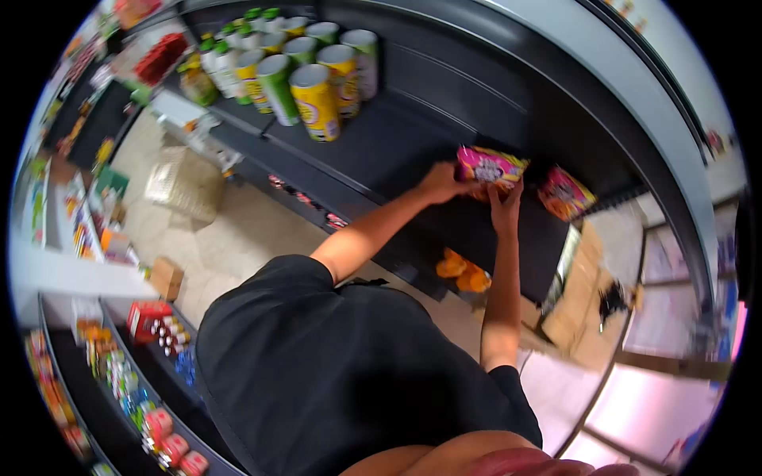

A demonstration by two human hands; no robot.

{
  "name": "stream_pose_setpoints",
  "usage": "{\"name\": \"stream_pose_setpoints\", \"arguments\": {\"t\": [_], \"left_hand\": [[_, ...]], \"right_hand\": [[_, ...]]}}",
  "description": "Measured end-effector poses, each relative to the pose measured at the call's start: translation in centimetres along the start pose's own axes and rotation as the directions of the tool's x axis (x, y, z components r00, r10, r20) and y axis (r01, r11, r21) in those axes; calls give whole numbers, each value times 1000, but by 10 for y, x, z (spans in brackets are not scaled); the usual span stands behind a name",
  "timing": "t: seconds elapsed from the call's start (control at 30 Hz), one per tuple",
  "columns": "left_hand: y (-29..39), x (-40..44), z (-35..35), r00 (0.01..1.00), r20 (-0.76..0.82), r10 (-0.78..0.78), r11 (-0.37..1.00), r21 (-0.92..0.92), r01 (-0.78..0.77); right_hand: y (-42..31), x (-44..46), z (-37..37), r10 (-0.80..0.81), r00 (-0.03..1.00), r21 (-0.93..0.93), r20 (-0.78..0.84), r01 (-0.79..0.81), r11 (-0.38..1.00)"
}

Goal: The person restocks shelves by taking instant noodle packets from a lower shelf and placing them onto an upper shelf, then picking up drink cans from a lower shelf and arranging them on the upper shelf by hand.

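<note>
A shiny pink packet with yellow and orange print (490,165) is between my two hands at the back of a dark shelf (397,131). My left hand (443,184) grips its left end, fingers partly hidden behind it. From the front right, my right hand (506,206) holds its lower edge, with thumb and fingers on either side. A similar pink and yellow packet (566,193) leans on the shelf just right of my right hand. Below, orange packets (463,271) show between my forearms.
Yellow and green cans (316,103) stand grouped on the shelf's left, beside white bottles with green caps (228,70). A woven basket (184,186) is on the floor. Opened cardboard (578,305) lies at right. Stocked shelves (119,373) are at lower left.
</note>
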State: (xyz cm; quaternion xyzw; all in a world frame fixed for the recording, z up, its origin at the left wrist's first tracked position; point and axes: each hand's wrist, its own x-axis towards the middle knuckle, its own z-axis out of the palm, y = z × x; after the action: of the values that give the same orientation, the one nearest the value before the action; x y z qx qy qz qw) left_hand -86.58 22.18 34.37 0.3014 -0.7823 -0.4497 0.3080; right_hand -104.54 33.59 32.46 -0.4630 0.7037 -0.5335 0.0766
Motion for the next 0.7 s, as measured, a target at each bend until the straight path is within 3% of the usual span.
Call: {"name": "stream_pose_setpoints", "arguments": {"t": [0.03,0.07,0.1,0.17,0.23,0.27,0.3,0.47,0.57,0.6,0.67,0.7], "left_hand": [[-2,-7,-2,999,-6,-44,997,68,45],[3,-18,-8,998,-49,-35,993,107,40],[-3,-27,-7,994,-105,16,1000,-17,-18],[5,-41,-15,998,-68,-9,995,-96,2],[18,-47,-21,996,-66,-64,996,-64,60],[19,-47,-21,993,-54,-104,993,-69,100],[16,-46,-21,995,-66,-77,993,-90,71],[10,-46,-23,987,-157,-41,992,-128,21],[0,-45,-20,975,-223,-1,990,-137,-31],[-5,-46,-20,972,-229,-42,971,-237,-14],[-30,-41,2,961,-249,-118,864,-503,-24],[-25,-51,0,958,-248,-141,856,-517,-8]], "right_hand": [[-5,-3,12,90,995,101,33,-93,991],[-9,-6,16,58,998,-24,39,-57,998],[-10,-10,17,21,999,-151,45,-14,988],[-10,-13,18,-34,999,30,33,33,999],[-17,-12,15,-68,996,113,60,61,992],[-24,-13,11,-22,989,138,143,2,990],[-22,-12,9,-62,982,43,180,55,998],[-30,-14,18,9,986,59,164,-19,998],[-27,-16,20,-16,993,-65,118,24,998],[-32,-18,19,-51,988,-79,145,63,995],[-66,-33,20,95,989,-247,111,-65,967],[-73,-44,22,132,989,-339,66,-102,935]]}}
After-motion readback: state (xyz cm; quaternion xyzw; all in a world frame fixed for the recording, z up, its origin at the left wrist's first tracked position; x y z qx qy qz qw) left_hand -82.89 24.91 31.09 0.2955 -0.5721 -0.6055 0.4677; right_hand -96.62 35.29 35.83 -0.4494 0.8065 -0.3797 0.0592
